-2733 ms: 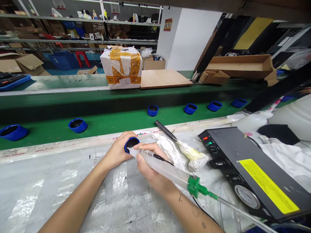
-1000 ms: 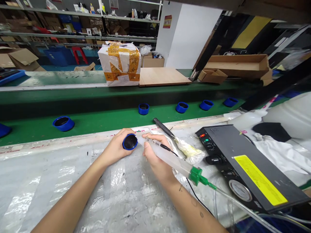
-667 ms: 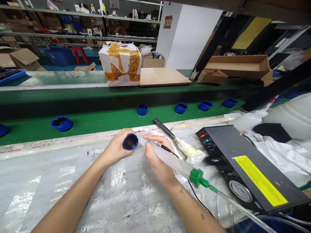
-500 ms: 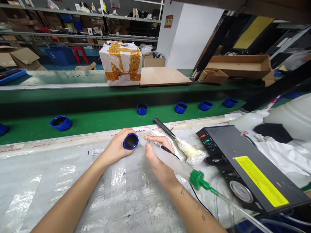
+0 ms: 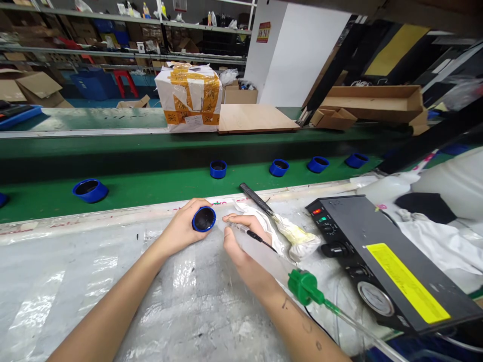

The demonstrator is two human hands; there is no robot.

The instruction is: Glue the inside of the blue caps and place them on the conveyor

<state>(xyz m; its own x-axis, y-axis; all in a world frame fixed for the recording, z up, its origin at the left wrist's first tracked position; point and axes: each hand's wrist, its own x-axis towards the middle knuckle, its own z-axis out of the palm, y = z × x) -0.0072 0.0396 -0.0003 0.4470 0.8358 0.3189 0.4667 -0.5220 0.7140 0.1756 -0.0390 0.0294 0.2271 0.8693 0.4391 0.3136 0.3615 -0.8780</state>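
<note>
Two hands occupied | left hand (image 5: 184, 225): fingers curled around blue cup (image 5: 204, 219), mouth tilted toward wearer, over bench (image 5: 181, 311) | right hand (image 5: 241, 257): fingers clamped on translucent syringe (image 5: 269, 259), tip just beside rim, contact unclear | judged best: cup braced, tip aligned, tube (image 5: 362, 331) slack | smooth blue ring, glossy dark interior; wrinkled clear bench film; ribbed green cap (image 5: 303, 286)

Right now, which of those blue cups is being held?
The blue cup in the left hand; the other cups sit untouched on the green belt.
</note>
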